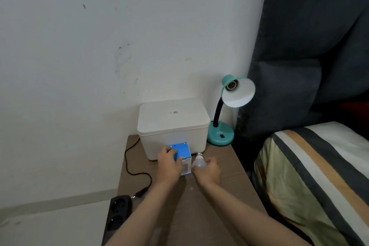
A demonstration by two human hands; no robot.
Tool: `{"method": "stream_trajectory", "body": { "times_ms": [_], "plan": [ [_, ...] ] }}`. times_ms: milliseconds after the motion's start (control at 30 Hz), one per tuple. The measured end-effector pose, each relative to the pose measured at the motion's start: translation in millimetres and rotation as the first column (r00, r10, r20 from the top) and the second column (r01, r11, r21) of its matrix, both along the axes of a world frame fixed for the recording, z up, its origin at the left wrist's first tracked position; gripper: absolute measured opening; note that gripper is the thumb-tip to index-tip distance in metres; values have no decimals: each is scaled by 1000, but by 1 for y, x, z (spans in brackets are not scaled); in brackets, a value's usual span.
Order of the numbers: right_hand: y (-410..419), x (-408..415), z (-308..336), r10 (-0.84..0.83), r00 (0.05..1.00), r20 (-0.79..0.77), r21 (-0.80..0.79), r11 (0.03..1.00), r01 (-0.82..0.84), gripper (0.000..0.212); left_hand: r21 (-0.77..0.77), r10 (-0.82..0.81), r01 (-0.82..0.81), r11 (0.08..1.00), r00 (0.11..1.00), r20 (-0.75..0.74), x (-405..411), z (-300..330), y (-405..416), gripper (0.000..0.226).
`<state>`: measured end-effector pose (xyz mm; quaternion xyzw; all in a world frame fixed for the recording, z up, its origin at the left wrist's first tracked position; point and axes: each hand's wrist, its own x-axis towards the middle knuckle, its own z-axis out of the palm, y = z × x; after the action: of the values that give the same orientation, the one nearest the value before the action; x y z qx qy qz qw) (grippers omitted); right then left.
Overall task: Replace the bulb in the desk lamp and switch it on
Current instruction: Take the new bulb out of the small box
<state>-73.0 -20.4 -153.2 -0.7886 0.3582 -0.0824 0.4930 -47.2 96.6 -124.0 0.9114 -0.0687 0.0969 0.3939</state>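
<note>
While left hand (168, 163) grips cardboard box (182, 156), right hand (207, 170) holds rounded bulb (198, 163).

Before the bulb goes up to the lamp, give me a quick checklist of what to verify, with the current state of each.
1. Socket in the teal gooseneck desk lamp empty: ok, no bulb inside the shade.
2. White frosted bulb in hand: ok, the right hand holds it, screw base pointing away.
3. Left hand free: not ok, it rests on the blue cardboard bulb box.
4. Lamp plugged in: cannot tell; a black plug lies loose beside the black power strip, but which cord it ends is unclear.
5. Rocker switch position on the lamp base: cannot tell, too small.
6. Lamp standing upright on the brown wooden bedside table: ok.
</note>
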Motion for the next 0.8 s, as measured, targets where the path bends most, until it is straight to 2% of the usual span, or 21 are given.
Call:
{"method": "stream_trajectory", "body": {
  "times_ms": [100,200,267,333,433,600,800],
  "plan": [
    [-1,-1,0,36,999,-26,-5,999,-36,46,7,-5,5,1000,1000,9,0,-3,0,30],
    [-6,-5,1,98,995,-37,-80,992,-101,51,-3,-1,1,1000,1000,10,-1,-3,1,31],
    [-12,-9,5,136,989,55,-147,981,-127,47,-26,-2,2,1000,1000,8,-1,-5,2,32],
    [-17,-12,13,198,956,217,-206,967,-153,38,-53,1,-1,999,1000,-1,-2,-5,4,36],
    [-16,-11,24,300,896,329,-186,950,-250,33,-83,31,-33,996,999,-25,-2,-6,7,45],
    [-12,3,31,428,877,221,-125,904,-409,40,-100,40,-46,994,997,-64,1,-8,11,35],
    [-4,8,29,447,871,206,-45,893,-448,26,-112,78,-95,989,986,-148,7,-15,11,32]
  ]
}}
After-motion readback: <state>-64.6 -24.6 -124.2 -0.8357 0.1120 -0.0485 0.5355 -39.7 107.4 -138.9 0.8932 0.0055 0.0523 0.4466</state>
